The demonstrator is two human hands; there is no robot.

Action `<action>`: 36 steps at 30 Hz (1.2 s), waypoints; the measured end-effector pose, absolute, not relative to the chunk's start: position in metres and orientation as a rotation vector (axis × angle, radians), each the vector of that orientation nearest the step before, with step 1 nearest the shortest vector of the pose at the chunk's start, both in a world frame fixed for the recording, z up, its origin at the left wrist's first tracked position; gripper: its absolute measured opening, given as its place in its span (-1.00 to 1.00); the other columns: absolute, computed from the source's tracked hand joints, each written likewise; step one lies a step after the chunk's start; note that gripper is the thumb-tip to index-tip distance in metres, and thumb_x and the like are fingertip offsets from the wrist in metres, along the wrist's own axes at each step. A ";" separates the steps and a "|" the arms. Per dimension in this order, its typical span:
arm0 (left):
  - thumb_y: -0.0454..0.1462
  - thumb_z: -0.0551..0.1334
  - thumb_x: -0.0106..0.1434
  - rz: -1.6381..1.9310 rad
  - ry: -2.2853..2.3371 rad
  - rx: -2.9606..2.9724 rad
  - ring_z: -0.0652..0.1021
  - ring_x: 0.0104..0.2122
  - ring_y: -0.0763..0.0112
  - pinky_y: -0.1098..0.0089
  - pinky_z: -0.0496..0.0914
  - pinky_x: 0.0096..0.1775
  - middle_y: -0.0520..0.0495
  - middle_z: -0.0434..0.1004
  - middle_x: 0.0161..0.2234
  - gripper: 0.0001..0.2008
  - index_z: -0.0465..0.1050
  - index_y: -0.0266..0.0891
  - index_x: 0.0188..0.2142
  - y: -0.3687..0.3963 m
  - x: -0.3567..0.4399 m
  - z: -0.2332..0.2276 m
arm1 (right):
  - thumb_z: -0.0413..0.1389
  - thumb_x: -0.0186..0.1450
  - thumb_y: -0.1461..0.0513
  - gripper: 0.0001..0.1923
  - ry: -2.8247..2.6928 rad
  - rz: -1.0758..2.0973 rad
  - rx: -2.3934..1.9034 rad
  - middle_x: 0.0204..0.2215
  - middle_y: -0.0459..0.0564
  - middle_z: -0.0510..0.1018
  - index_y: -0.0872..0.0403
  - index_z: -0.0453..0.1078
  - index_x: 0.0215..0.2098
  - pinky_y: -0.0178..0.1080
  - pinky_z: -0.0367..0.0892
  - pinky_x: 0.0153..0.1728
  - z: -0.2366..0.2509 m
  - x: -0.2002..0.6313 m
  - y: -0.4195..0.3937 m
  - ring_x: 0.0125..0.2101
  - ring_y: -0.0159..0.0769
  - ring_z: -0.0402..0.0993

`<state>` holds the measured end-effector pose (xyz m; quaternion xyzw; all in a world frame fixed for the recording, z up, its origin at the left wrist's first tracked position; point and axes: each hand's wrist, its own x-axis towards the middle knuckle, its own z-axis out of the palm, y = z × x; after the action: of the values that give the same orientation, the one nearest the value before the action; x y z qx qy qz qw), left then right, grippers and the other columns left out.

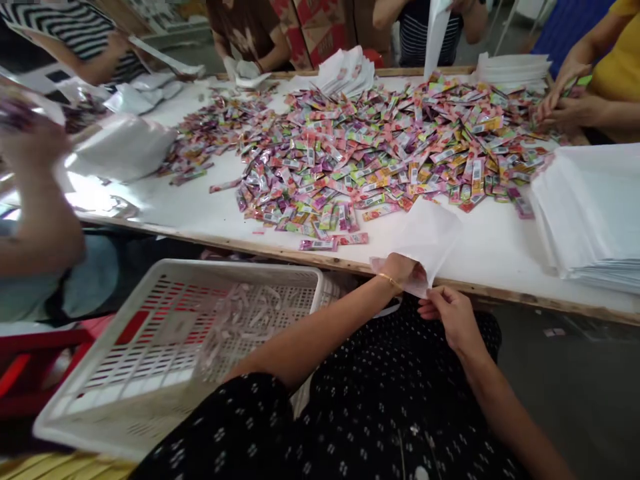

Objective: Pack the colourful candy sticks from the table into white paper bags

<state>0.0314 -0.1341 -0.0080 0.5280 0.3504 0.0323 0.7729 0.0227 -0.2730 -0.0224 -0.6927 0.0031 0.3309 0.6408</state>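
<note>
Hands grip one white paper bag (pixel 425 240) at the white bench (pixel 200 207) edge, six o'clock of the colourful sachet heap (pixel 380 147): left hand (pixel 400 270) apparently inside its mouth, right hand (pixel 450 313) pinching the lower corner, holding it open.

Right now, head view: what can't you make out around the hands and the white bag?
- Left hand: its fingers are inside the white bag, so the grip is hidden.
- Bag contents: opaque paper, cannot tell.
- Sachets: print too small to read.
- White basket: contents blurred; near corner covered by the left arm's sleeve.
- Stack of white bags: cut off by the right edge.
- Right hand: fingertips touch the bag's lower edge; a pinch is unclear.
</note>
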 end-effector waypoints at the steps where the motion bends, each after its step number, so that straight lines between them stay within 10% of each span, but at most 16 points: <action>1: -0.45 0.14 0.15 0.038 0.760 1.149 0.41 -0.69 0.52 0.53 0.29 -0.58 0.02 0.38 -0.70 -0.82 0.35 -0.31 -0.57 -0.135 0.019 -0.005 | 0.29 -0.06 -0.06 -0.56 0.032 0.776 -1.563 -0.54 0.00 0.55 0.15 0.41 -0.50 -0.32 0.44 -0.57 -0.020 0.021 -0.278 -0.61 -0.35 0.46; 7: -0.35 0.12 0.26 0.050 0.543 1.700 0.48 -0.60 0.48 0.44 0.40 -0.50 -0.04 0.54 -0.45 -0.80 0.40 -0.32 -0.13 -0.141 -0.043 0.004 | 0.29 -0.07 -0.06 -0.55 0.118 0.835 -1.503 -0.51 0.02 0.57 0.15 0.45 -0.48 -0.31 0.44 -0.59 -0.016 0.019 -0.288 -0.61 -0.31 0.48; 11: -0.35 0.11 0.31 0.115 -0.003 2.340 0.52 -0.25 0.34 0.34 0.41 -0.15 -0.13 0.52 -0.30 -0.84 0.47 -0.31 -0.30 -0.144 -0.041 -0.004 | 0.26 -0.04 -0.07 -0.59 0.125 0.846 -1.491 -0.54 -0.02 0.56 0.10 0.40 -0.52 -0.25 0.44 -0.60 -0.018 0.024 -0.284 -0.61 -0.27 0.47; 22: -0.33 -0.04 0.39 -0.052 -0.745 2.653 0.44 -0.31 0.36 0.39 0.32 -0.26 -0.15 0.45 -0.28 -0.73 0.41 -0.27 -0.31 -0.104 -0.076 0.011 | 0.28 -0.07 -0.05 -0.59 0.068 0.732 -1.741 -0.61 0.00 0.52 0.12 0.42 -0.54 -0.33 0.38 -0.63 -0.004 0.047 -0.326 -0.64 -0.32 0.43; 28: -0.54 -0.02 0.22 -0.821 0.007 2.929 0.55 -0.41 0.23 0.30 0.39 -0.37 -0.31 0.52 -0.28 -0.70 0.48 -0.39 -0.29 -0.049 -0.135 -0.028 | 0.17 0.09 -0.17 -0.50 -0.231 0.695 -2.046 -0.64 0.04 0.51 0.11 0.41 -0.56 -0.35 0.36 -0.61 0.006 0.057 -0.376 -0.62 -0.33 0.43; 32: -0.39 0.11 0.27 -0.679 0.229 2.921 0.57 -0.34 0.09 0.19 0.45 -0.30 -0.33 0.55 -0.30 -0.69 0.41 -0.44 0.00 -0.050 -0.127 -0.024 | 0.00 0.27 -0.12 -0.51 -0.428 0.556 -2.241 -0.47 0.08 0.59 0.10 0.50 -0.31 -0.23 0.46 -0.51 0.002 0.056 -0.397 -0.54 -0.24 0.52; 36: -0.27 0.13 0.33 0.098 -0.076 2.892 0.40 0.11 0.05 0.06 0.33 0.07 -0.35 0.30 0.16 -0.47 0.13 -0.18 0.28 -0.056 -0.073 -0.004 | 0.02 0.33 0.10 -0.49 -0.998 -0.330 -2.450 0.06 0.22 0.45 0.13 0.27 0.19 0.03 0.38 0.02 -0.014 0.073 -0.402 0.04 -0.01 0.43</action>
<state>-0.0734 -0.0560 -0.0041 0.9915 -0.0262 0.0334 0.1230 0.0732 -0.4017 -0.0137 -0.8932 -0.3637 -0.1203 0.2356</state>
